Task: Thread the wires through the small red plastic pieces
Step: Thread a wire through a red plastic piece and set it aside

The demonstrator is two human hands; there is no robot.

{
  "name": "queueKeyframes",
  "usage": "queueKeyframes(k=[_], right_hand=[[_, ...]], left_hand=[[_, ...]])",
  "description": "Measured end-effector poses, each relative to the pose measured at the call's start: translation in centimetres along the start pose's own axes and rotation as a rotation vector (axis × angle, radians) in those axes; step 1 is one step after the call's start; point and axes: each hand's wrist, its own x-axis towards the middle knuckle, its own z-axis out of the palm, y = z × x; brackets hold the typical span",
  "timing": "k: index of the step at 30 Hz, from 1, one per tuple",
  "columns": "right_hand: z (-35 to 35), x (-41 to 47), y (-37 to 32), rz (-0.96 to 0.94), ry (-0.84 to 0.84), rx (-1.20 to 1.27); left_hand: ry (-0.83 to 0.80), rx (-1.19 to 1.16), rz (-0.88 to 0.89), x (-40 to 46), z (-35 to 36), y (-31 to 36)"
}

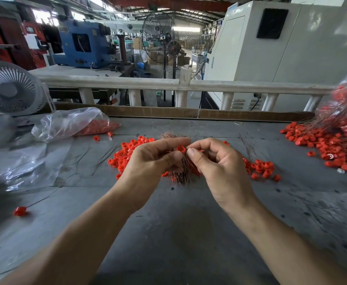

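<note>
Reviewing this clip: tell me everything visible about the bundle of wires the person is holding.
The bundle of wires is a thick tuft of fine, coppery-brown metallic strands. The left hand grips it around the middle, so frayed ends fan out above the fingers and below the palm. It stands roughly upright above the grey table, in front of a heap of red plastic pieces. The right hand pinches at its upper part, beside one red piece held at the left fingertips. Single strands cannot be told apart.
</note>
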Motion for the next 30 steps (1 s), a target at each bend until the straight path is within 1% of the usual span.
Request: queueKeyframes(k=[5,13,17,22,26,30], right_hand=[[-0.02,0.02,0.05,0.005,0.006,-0.011],[0.02,-0.25,-0.22,0.001,-0.010,-0.048],[0.10,-0.21,-0.31,0.040,0.007,-0.052],[0.18,-0.21,-0.37,0.071,0.017,-0.065],[0.20,-0.25,-0.40,0.078,0.024,-0.072],[0.21,-0.21,-0.21,0.082,0.030,-0.068]], left_hand=[[0.050,-0.084,0.005,0.08,0.13,0.12],[0.084,-0.047,0.004,-0.04,0.07,0.08],[0.080,-0.038,-0.004,-0.06,0.08,0.10],[0.079,-0.089,-0.020,-0.05,0.23,0.29],[0.122,-0.126,-0.046,-0.02,0.28,0.35],[0.128,-0.133,-0.059,-0.02,0.25,0.35]])
